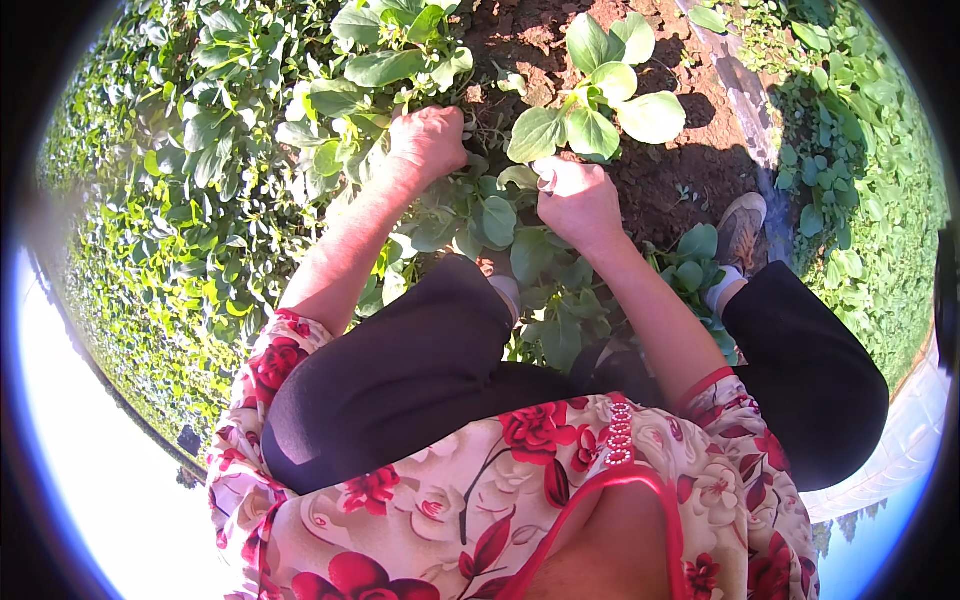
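Note:
My left hand point(430, 142) is closed in a fist, low among the green stems beside a leafy plant point(385, 68). Whatever it grips is hidden by the fingers. Just below a young broad-leaved plant point(590, 110) is my right hand point(582, 202), also closed, its thumb and fingers pressed together near a pale leaf edge. What lies in that grip is too small and covered to name. Between my wrists grow more broad green leaves point(490, 222).
Reddish-brown soil point(690, 185) shows around the young plant. A strip of grey film point(745, 95) runs along the right side of the bed. Dense low greenery point(150, 230) spreads at the left and more point(880, 150) at the right. My shoe point(742, 232) rests beside the film.

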Demonstrator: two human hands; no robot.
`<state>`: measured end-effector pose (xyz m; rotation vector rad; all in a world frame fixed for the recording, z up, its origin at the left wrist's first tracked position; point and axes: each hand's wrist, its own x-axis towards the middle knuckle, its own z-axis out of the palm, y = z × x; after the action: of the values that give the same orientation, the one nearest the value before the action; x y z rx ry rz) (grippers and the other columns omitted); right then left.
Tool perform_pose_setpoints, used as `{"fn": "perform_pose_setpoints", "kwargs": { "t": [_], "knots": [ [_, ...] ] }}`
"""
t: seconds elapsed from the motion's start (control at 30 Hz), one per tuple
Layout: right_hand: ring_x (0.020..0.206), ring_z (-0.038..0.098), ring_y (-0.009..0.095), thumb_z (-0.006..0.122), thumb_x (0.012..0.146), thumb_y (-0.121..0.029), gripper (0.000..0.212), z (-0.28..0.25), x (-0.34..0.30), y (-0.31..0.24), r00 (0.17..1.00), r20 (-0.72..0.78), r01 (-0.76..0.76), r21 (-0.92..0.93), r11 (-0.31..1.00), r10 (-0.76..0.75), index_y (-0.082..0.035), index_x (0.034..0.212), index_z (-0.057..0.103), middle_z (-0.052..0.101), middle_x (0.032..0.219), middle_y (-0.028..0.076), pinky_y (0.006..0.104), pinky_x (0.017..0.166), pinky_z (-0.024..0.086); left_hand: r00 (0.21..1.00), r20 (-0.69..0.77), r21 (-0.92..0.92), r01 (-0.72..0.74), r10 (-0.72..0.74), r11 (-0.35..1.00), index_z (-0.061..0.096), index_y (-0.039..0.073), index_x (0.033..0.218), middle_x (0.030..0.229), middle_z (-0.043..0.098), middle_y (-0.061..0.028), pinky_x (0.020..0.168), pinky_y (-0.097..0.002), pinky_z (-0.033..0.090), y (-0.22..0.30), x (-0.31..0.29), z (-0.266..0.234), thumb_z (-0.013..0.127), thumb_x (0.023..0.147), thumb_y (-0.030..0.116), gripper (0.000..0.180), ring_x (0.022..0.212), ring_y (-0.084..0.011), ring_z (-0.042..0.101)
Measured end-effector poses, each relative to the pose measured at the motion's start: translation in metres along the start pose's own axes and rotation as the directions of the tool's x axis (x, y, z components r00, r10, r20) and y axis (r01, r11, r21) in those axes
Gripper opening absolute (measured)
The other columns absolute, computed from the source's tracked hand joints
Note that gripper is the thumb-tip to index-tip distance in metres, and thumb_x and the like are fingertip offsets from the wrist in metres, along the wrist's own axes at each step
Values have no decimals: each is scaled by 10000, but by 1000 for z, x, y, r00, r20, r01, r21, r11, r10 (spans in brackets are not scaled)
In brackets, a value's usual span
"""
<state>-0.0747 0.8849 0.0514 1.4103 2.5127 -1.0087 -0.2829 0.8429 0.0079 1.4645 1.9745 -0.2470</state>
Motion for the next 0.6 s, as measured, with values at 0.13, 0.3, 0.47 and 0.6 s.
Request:
{"fn": "perform_pose_setpoints", "kwargs": {
  "t": [0.13,0.3,0.47,0.6],
  "knots": [
    [638,629,338,561,772,-137,74,13,12,-19,996,89,-3,36,999,0,-101,811,612,639,689,133,440,623,514,994,-106,12,7,-6,1000,649,113,805,859,671,-97,881,-469,453,-3,-1,18,578,729,140,109,885,-246,655],
    [599,632,294,574,792,-156,68,19,10,-22,978,108,196,-176,965,-179,-95,820,584,628,648,98,401,547,507,969,-232,68,-70,84,995,637,108,760,793,643,-82,881,-478,435,-4,-8,19,567,722,126,81,831,-247,647],
    [548,610,272,583,789,-131,148,-15,-9,-23,980,-56,191,-22,981,-192,-121,932,622,608,633,84,387,504,503,910,-357,114,-183,212,977,605,107,800,804,601,-58,837,-452,405,-3,-25,0,606,696,142,110,837,-240,619],
    [575,608,301,582,770,-87,176,-36,-12,-18,986,-113,114,-76,991,-123,-126,934,633,605,643,95,403,542,514,808,-495,203,-249,319,947,576,96,802,930,553,-90,821,-420,407,11,-21,-7,574,749,136,66,911,-230,575]
  ]
}}
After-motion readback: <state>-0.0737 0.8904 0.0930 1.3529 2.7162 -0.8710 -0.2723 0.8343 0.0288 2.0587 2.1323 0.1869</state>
